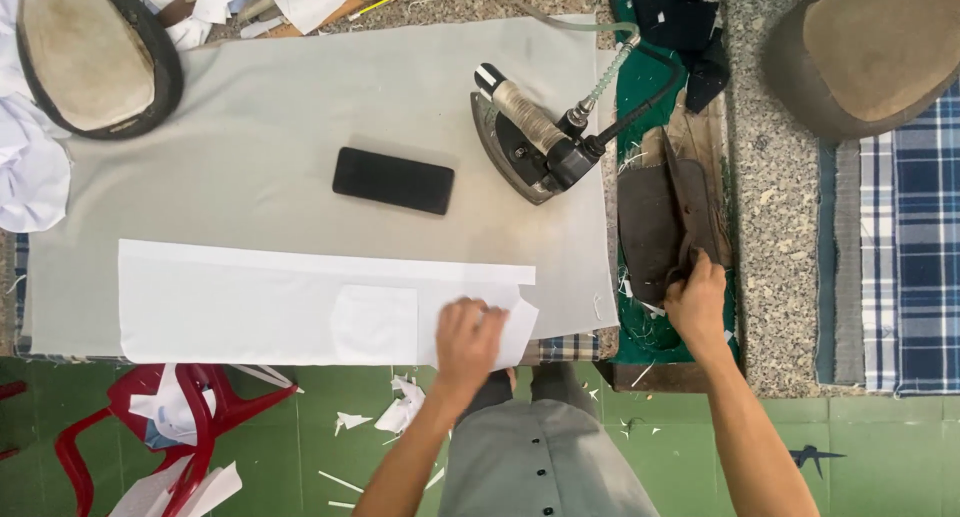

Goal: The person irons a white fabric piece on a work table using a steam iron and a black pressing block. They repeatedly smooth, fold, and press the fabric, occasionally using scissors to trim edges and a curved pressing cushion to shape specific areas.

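A long white fabric strip (260, 302) lies along the near edge of a grey padded ironing surface (280, 117). My left hand (468, 339) rests on the strip's right end, fingers curled over a small white piece (518, 329) there. My right hand (697, 302) grips the edge of a dark brown cloth pad (655, 222) lying on a green mat (635, 87) to the right. A steam iron (530, 137) with a wrapped handle and a hose stands on the grey surface, left of the pad. A black phone (393, 180) lies flat near the middle.
Two rounded pressing cushions sit at the top left (90, 52) and top right (865, 52). Blue checked cloth (915, 247) covers the right side. A speckled stone counter (775, 227) runs between. A red plastic stool (175, 427) and white scraps lie on the green floor.
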